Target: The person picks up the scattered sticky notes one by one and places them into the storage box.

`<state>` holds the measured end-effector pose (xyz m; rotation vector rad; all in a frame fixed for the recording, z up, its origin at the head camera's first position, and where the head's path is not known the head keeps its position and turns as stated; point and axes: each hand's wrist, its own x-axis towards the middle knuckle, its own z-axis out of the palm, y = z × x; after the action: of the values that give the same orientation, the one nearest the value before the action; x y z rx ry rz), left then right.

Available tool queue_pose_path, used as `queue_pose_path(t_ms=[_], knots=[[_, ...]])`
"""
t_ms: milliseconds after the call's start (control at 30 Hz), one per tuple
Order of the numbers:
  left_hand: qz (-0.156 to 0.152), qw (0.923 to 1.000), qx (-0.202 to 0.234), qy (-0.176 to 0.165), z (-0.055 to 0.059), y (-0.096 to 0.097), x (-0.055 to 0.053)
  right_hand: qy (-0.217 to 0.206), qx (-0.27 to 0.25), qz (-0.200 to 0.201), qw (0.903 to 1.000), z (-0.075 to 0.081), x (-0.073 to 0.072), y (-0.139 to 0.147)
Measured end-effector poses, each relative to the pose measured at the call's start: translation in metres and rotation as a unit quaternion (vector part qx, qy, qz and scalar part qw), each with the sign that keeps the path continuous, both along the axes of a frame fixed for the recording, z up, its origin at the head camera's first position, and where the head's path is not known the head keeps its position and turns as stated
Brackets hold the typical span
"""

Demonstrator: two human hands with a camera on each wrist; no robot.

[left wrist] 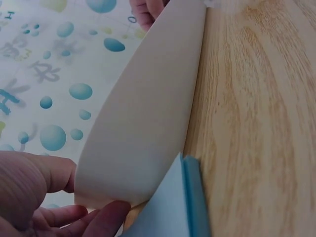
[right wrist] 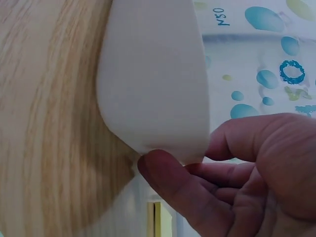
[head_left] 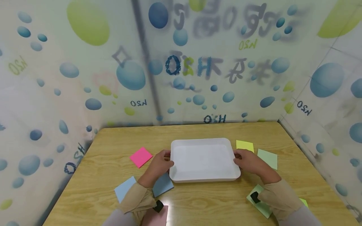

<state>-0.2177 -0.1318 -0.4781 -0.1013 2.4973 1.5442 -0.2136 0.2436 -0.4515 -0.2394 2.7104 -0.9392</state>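
Observation:
A shallow white rectangular tray (head_left: 203, 160) is at the middle of the wooden table, with nothing inside it. My left hand (head_left: 158, 164) pinches its left short side, the thumb over the rim and the fingers against the outside. At the opposite short side my right hand (head_left: 250, 161) grips the tray the same way. In the left wrist view a blue sticky-note pad (left wrist: 165, 207) lies close by the tray's corner and the left fingers. The tray wall (right wrist: 153, 84) fills the middle of the right wrist view, near the tabletop; whether its base touches the wood cannot be told.
Left of the tray lie a bright pink pad (head_left: 141, 157), a light blue pad (head_left: 124, 188) and a dusky pink pad (head_left: 156, 216). To the right are a yellow pad (head_left: 244, 145), a pale green pad (head_left: 267, 158) and a green pad (head_left: 261, 204). A patterned wall (head_left: 181, 94) stands behind.

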Motion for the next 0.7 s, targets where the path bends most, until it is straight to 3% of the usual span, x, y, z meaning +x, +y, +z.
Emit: queue_pose_path(t_ms=[467,700], knots=[[-0.005,0.9999,0.01,-0.001,-0.001,0.0,0.0,-0.018,-0.012,0.012,0.9997,0.002,0.002,0.005],[-0.009,0.9999,0.01,0.003,0.001,-0.001,0.002,0.028,0.008,0.025,0.9993,0.006,0.0,0.015]])
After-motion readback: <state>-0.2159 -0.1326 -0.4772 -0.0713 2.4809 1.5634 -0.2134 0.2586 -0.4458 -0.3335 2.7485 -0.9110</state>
